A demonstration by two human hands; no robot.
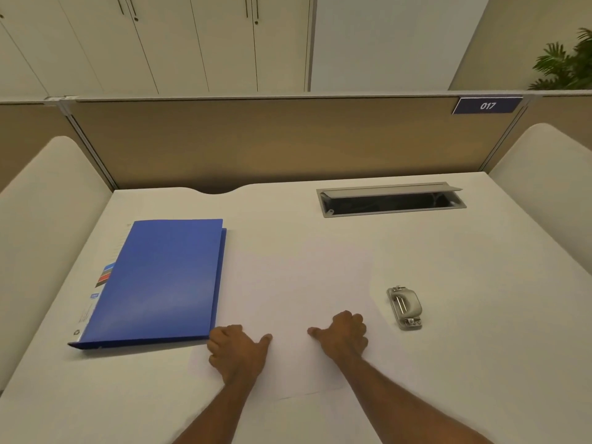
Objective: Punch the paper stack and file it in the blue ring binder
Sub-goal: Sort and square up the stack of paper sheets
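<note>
A closed blue ring binder (160, 280) lies flat on the left of the white desk. A white paper stack (298, 283) lies in the middle, hard to tell from the desktop. A grey metal hole punch (405, 308) sits to the right of the paper. My left hand (237, 350) rests on the paper's near left part with fingers curled and thumb pointing right. My right hand (342, 334) rests on the paper's near right part, fingers curled, thumb pointing left. Neither hand holds anything.
The white desk (480, 315) is bounded by a tan partition (272, 139) at the back and padded side panels. An open cable hatch (390, 201) sits at the back right. A "017" label (487, 106) hangs on the partition.
</note>
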